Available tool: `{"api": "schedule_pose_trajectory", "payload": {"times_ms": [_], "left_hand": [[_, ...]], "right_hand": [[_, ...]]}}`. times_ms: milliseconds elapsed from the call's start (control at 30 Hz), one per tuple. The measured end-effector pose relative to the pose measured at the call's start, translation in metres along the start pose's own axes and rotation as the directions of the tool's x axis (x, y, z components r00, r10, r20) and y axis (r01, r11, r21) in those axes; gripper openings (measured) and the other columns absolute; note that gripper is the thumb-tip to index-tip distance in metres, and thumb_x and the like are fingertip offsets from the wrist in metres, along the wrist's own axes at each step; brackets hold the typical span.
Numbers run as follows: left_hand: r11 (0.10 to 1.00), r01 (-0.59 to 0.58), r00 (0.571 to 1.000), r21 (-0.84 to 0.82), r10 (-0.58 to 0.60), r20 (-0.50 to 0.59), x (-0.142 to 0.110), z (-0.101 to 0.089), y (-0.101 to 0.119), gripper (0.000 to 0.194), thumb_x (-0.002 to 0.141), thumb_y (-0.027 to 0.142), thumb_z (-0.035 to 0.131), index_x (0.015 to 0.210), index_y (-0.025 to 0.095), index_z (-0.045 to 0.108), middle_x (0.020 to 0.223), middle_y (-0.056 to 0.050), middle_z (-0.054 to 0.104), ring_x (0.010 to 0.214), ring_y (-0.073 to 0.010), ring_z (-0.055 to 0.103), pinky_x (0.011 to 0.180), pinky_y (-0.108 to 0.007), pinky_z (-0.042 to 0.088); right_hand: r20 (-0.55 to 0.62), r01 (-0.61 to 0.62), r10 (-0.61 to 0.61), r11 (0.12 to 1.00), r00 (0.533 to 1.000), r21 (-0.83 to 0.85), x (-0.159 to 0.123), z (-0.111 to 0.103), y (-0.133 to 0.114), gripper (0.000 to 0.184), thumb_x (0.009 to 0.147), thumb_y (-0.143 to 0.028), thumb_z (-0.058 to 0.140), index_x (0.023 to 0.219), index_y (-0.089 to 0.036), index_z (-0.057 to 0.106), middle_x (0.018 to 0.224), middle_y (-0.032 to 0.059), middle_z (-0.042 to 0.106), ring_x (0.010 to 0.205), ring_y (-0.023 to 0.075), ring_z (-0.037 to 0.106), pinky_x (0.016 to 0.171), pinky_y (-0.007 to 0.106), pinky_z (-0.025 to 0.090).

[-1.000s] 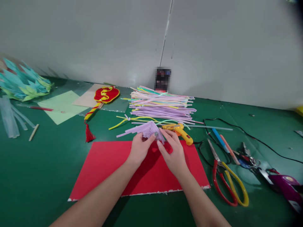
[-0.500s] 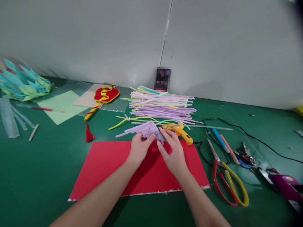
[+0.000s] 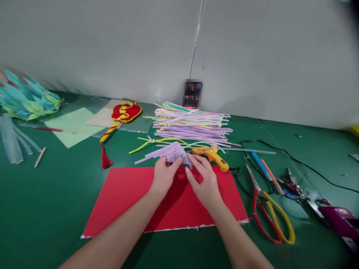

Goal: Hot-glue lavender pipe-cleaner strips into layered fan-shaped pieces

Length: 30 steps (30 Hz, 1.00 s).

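Between my hands, above the far edge of a red board (image 3: 126,201), is a piece of purple pipe cleaners (image 3: 171,150) bent into nested corners, with loose ends sticking out to the left. My left hand (image 3: 165,175) is closed on its near side, thumb pressed against the folded rows. At the piece's right edge, my right hand (image 3: 204,181) has thumb and fingers closed around the short purple ends; the fingertips partly hide the contact. Just behind my right hand lies a yellow glue gun (image 3: 210,154).
A pile of pastel pipe cleaners (image 3: 192,125) lies by the wall. Scissors (image 3: 263,205), keys (image 3: 293,183) and a purple-handled tool (image 3: 338,220) lie on the right, with a black cord (image 3: 305,168). Leftward are a red-and-yellow fan (image 3: 126,113), green paper (image 3: 75,125) and clear glue sticks (image 3: 11,140).
The purple piece and my left hand have shifted slightly to the left. My right hand has moved a little left with them; everything else stays where it was.
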<state>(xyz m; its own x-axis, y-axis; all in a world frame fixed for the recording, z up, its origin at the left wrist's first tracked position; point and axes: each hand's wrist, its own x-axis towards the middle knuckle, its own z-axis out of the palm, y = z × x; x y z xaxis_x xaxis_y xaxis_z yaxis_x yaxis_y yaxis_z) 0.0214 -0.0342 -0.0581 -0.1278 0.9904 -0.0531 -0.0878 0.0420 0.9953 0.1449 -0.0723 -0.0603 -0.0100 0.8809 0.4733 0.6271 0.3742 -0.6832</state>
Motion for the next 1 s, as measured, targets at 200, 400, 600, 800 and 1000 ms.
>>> {"api": "schedule_pose_trajectory", "payload": {"times_ms": [200,400,600,800,1000], "left_hand": [[1.0,0.016,0.999,-0.007,-0.016,-0.034,0.0004,0.0006,-0.0002,0.021,0.065,0.029,0.067,0.079,0.013,0.067,0.08,-0.006,0.07,0.075,-0.02,0.063,0.07,-0.03,0.048],[0.997,0.027,0.998,-0.067,-0.03,-0.057,0.0005,0.0017,-0.002,0.023,0.063,0.03,0.069,0.079,0.013,0.067,0.08,-0.005,0.07,0.075,-0.0195,0.063,0.071,-0.03,0.048],[0.997,0.021,0.999,-0.073,-0.024,-0.038,0.0013,0.0013,-0.0034,0.023,0.065,0.03,0.068,0.08,0.013,0.067,0.08,-0.006,0.07,0.075,-0.0198,0.063,0.072,-0.031,0.048],[0.998,0.024,0.999,-0.059,-0.026,-0.026,0.0015,0.0011,-0.0047,0.021,0.065,0.029,0.068,0.079,0.013,0.067,0.078,-0.006,0.07,0.074,-0.0198,0.063,0.071,-0.03,0.048],[0.999,0.032,0.999,-0.035,-0.033,-0.028,0.0012,0.0006,-0.0038,0.02,0.065,0.029,0.068,0.077,0.013,0.066,0.077,-0.005,0.07,0.073,-0.0191,0.063,0.068,-0.029,0.048]], "right_hand": [[-0.045,-0.032,0.031,0.999,0.999,-0.035,-0.0006,0.0012,0.0027,0.034,0.084,-0.028,0.051,0.117,-0.024,0.058,0.104,0.0078,0.062,0.099,0.0212,0.056,0.088,0.038,0.047],[-0.105,-0.056,0.05,0.997,0.993,-0.051,-0.0007,0.002,0.005,0.024,0.083,-0.028,0.053,0.104,-0.023,0.065,0.091,0.0067,0.065,0.089,0.0202,0.058,0.082,0.037,0.049],[-0.111,-0.07,0.066,0.997,0.992,-0.031,-0.0004,0.0009,0.0049,0.018,0.083,-0.026,0.053,0.095,-0.022,0.066,0.086,0.0056,0.065,0.083,0.0186,0.059,0.078,0.035,0.05],[-0.104,-0.076,0.072,0.996,0.992,-0.037,-0.0002,0.0001,0.0046,0.014,0.083,-0.024,0.054,0.09,-0.022,0.065,0.085,0.0052,0.066,0.082,0.0186,0.059,0.078,0.036,0.049],[-0.115,-0.077,0.072,0.996,0.991,-0.042,-0.0001,-0.0002,0.0048,0.013,0.083,-0.023,0.054,0.089,-0.02,0.065,0.084,0.0052,0.066,0.081,0.0176,0.059,0.078,0.035,0.049]]}}
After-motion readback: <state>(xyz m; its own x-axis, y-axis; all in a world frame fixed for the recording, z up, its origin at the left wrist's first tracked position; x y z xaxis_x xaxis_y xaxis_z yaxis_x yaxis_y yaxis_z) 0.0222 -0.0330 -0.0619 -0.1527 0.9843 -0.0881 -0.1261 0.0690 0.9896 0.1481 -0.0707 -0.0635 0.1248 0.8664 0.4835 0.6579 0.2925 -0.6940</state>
